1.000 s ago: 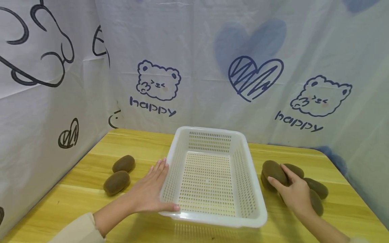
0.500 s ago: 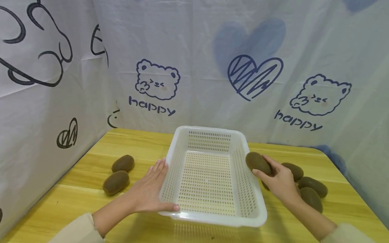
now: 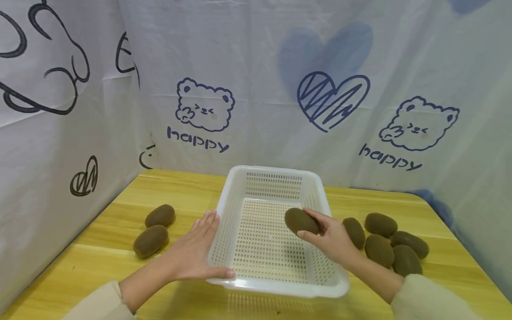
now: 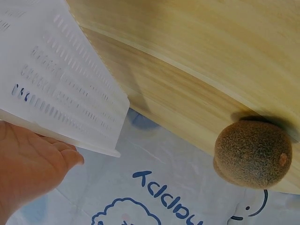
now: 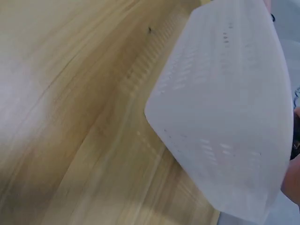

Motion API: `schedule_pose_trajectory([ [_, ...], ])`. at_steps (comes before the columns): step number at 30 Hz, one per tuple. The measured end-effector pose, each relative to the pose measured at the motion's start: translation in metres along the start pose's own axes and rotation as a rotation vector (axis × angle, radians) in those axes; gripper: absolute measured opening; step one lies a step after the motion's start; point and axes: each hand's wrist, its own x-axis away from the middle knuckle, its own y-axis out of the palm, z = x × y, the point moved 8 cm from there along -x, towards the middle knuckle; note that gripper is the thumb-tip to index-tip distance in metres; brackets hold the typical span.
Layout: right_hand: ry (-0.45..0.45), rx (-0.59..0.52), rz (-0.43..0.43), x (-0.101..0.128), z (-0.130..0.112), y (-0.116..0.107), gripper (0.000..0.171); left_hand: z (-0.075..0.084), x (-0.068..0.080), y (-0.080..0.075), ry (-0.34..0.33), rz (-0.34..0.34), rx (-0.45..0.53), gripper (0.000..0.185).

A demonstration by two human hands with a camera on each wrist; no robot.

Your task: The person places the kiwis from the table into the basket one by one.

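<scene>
A white perforated plastic basket (image 3: 286, 289) stands in the middle of the wooden table. My left hand (image 3: 194, 255) rests along its left side with the fingers straight, the thumb lying on the near rim. Over the basket's inside, right of its centre, my right hand (image 3: 334, 238) holds a brown kiwi (image 3: 301, 221) between thumb and fingers. In the right wrist view the basket wall (image 5: 220, 108) hides most of that hand; only a bit of skin and dark fruit shows at the edge.
Two kiwis (image 3: 150, 241) lie on the table (image 3: 100, 271) left of the basket. On the right is a cluster of several more kiwis (image 3: 379, 251), close to my right forearm. A printed white cloth (image 3: 264, 133) hangs behind the table and along its left side.
My right hand has lifted a kiwi from the pile on the right and carried it left, over the rim and above the basket's inside. My left hand has stayed on the basket.
</scene>
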Motion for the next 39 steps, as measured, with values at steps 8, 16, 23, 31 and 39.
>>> schedule_pose_trajectory([
  [8, -0.069, -0.087, -0.288, -0.002, -0.011, 0.046, 0.060, 0.000, 0.000, 0.000, 0.005, 0.015, 0.003, 0.125],
  [16, -0.150, 0.013, -0.550, 0.004, -0.016, 0.085, 0.058, 0.000, 0.000, 0.000, 0.006, 0.012, 0.008, 0.125],
  [23, -0.198, 0.061, -0.695, 0.011, -0.014, 0.101, 0.048, -0.001, -0.001, 0.001, 0.002, 0.003, 0.005, 0.125],
  [31, -0.219, 0.241, -0.755, 0.011, -0.016, 0.102, 0.048, 0.000, -0.001, 0.001, 0.004, 0.010, 0.009, 0.125],
  [39, -0.141, 0.206, -0.743, 0.012, -0.011, 0.094, 0.044, -0.001, 0.000, 0.001, -0.001, 0.007, 0.013, 0.125],
])
